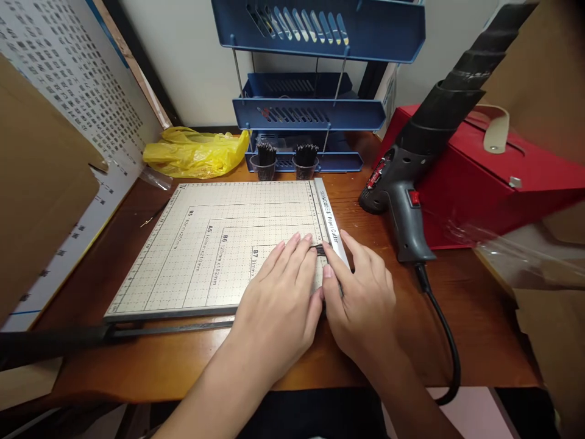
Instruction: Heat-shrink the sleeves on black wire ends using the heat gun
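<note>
Grip state: both hands lie flat and spread, neither clenched round anything. The left hand (278,292) presses palm-down on the gridded bed of the paper cutter (205,244), fingers extended toward 12 o'clock. The right hand (361,292) rests across the cutter's right-hand guide rail (333,225), its index finger and thumb closing lightly on a small bundle of thin black strips (319,249). Whether this amounts to a true pinch cannot be told; the fingers cover most of the bundle.

Step in hand, as judged: aligning the strips against the rail at the cutting edge, in the B7 zone of the grid. The next move appears to call for steady downward pressure from the left hand while the bundle ends are held square to the rail.

Position of the strips relative to the grip: the bundle lies between the two hands, at 1 o'clock from the left fingertips and at 10 o'clock from the right hand, touching the rail.

Surroundings on the counter (466,317):
- heat gun (402,201) at 2 o'clock from the right hand, leaning on a red box (479,177);
- two clear cups of black strips (284,160) at 12 o'clock, beyond the cutter;
- blue tiered tray rack (315,110) behind the cups;
- yellow plastic bag (196,152) at 11 o'clock.
</note>
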